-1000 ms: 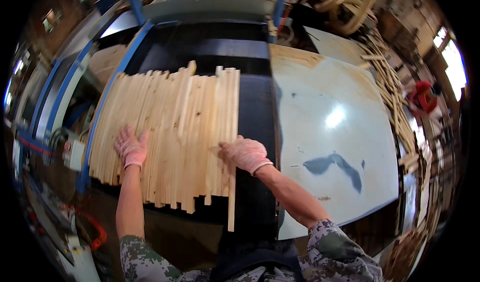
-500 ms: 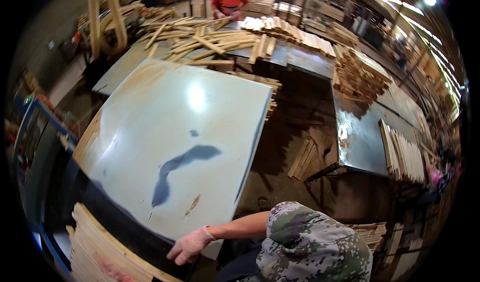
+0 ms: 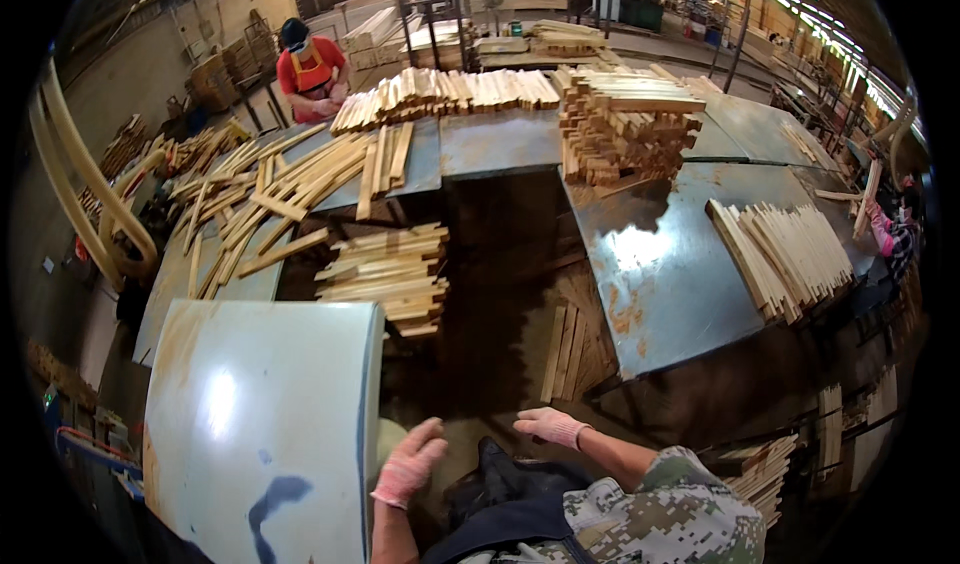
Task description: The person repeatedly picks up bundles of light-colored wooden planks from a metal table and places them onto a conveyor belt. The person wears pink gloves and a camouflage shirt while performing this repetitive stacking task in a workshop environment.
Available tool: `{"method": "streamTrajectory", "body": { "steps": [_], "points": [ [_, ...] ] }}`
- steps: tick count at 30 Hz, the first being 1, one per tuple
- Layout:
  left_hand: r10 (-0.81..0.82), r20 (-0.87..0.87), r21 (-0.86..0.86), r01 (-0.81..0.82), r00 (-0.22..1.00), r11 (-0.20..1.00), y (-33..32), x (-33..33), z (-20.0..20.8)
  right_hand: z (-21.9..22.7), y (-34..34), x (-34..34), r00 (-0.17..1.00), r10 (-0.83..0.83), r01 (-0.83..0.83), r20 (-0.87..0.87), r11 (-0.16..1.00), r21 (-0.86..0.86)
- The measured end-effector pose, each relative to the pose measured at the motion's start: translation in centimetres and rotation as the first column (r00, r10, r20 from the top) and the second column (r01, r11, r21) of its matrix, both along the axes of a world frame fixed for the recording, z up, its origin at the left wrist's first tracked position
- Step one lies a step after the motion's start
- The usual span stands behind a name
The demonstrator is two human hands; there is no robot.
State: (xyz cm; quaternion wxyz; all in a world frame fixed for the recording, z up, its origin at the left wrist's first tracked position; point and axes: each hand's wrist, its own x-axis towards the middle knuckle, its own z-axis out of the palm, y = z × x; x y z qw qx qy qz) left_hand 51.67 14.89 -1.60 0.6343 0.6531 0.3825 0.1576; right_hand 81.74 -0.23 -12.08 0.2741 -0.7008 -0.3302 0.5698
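My left hand (image 3: 408, 464), in a pinkish knit work glove, is raised just beside the right edge of a pale sheet-topped table (image 3: 300, 404). Its fingers stretch forward with nothing in them. My right hand (image 3: 550, 427), gloved alike, hangs in front of my body over the dark floor. Its fingers point left, apart from any object. The gap between the two hands holds nothing. A stack of wooden strips (image 3: 385, 274) lies beyond the pale table, and a few wooden slats (image 3: 565, 354) lie low on the floor ahead of my right hand.
Loose strips (image 3: 290, 199) cover the far-left table. A row of strips (image 3: 450, 94) and a tall wood stack (image 3: 625, 129) stand farther back. On the right metal table (image 3: 650, 264) lies a slat bundle (image 3: 785, 254). A person in red (image 3: 310, 74) works behind; another person (image 3: 890, 229) is far right.
My view has swung right and up. My right hand has left the spot by the slat pile at lower left and moved right. My left hand has come off that pile and now shows raised.
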Motion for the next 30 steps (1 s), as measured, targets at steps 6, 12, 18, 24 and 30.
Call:
{"method": "streamTrajectory", "body": {
  "steps": [6,12,18,24,30],
  "points": [
    [-0.39,-0.133,-0.333,0.329,0.911,0.884,4.2,15.1,-3.8,-7.7,-3.7,11.5,0.518,-0.621,0.603,-0.589,0.753,-0.263],
    [-0.494,-0.354,-0.227,0.44,0.794,0.869,14.6,24.3,-7.1,-13.6,0.0,14.7,0.328,-0.861,0.75,-0.389,0.488,-0.446],
    [-0.483,-0.389,-0.095,0.487,0.785,0.868,29.0,34.3,-14.3,-16.5,11.9,25.8,0.477,-0.85,0.742,-0.221,0.525,-0.418],
    [-0.499,-0.442,0.03,0.569,0.745,0.822,42.0,47.4,-11.4,-17.7,22.9,39.2,0.672,0.219,-0.24,0.707,0.968,-0.072],
    [-0.506,-0.31,-0.063,0.513,0.805,0.856,51.9,56.2,-11.5,-9.8,41.8,46.8,0.906,-0.261,0.314,0.334,0.943,-0.115]
  ]
}}
